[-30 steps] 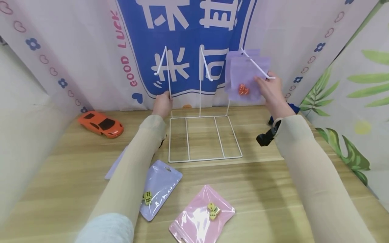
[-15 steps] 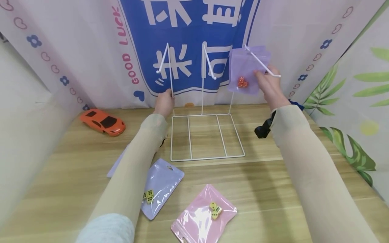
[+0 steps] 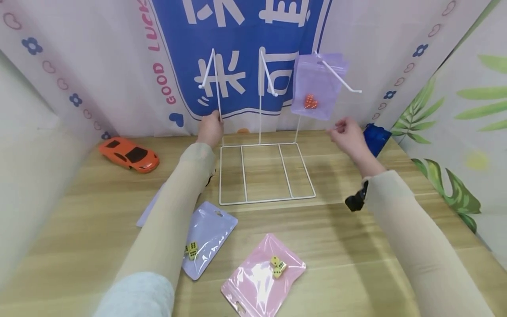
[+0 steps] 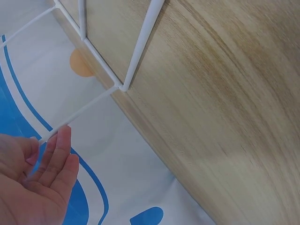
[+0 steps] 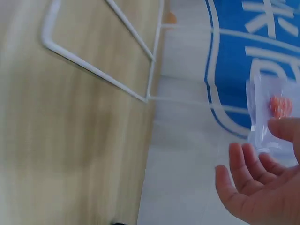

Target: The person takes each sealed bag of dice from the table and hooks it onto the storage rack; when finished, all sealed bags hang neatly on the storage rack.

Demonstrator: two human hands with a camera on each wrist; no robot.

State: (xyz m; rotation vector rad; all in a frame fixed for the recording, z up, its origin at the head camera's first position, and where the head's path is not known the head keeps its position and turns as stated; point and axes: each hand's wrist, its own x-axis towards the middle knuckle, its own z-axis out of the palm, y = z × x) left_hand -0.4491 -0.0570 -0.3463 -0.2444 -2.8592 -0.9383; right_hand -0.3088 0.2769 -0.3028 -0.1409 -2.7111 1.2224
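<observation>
My left hand [image 3: 211,128] pinches the left upright of a white wire display rack [image 3: 267,202] between thumb and fingertips, just above the table's back edge. From the rack's right hook [image 3: 343,81] hang purple zip bags [image 3: 306,79], one behind another. Red dice [image 3: 310,101] show in the front one. Lower and to the right of these bags is my right hand [image 3: 348,137], holding nothing. In the right wrist view its fingers [image 5: 241,168] are loosely spread, with the hanging bags [image 5: 265,131] beyond them. The middle hook [image 3: 268,75] and left hook [image 3: 207,70] carry no bags.
On the table [image 3: 336,273] lie a pink bag [image 3: 247,281] and a purple bag [image 3: 211,233], both with yellow dice. Another purple bag [image 3: 148,209] is partly under my left forearm. An orange toy car [image 3: 130,154] sits back left, a dark blue object [image 3: 376,138] back right.
My right hand has let go of the hanging purple bag and moved down, away from it. The bag stays on the right hook. My left hand keeps its hold on the upright.
</observation>
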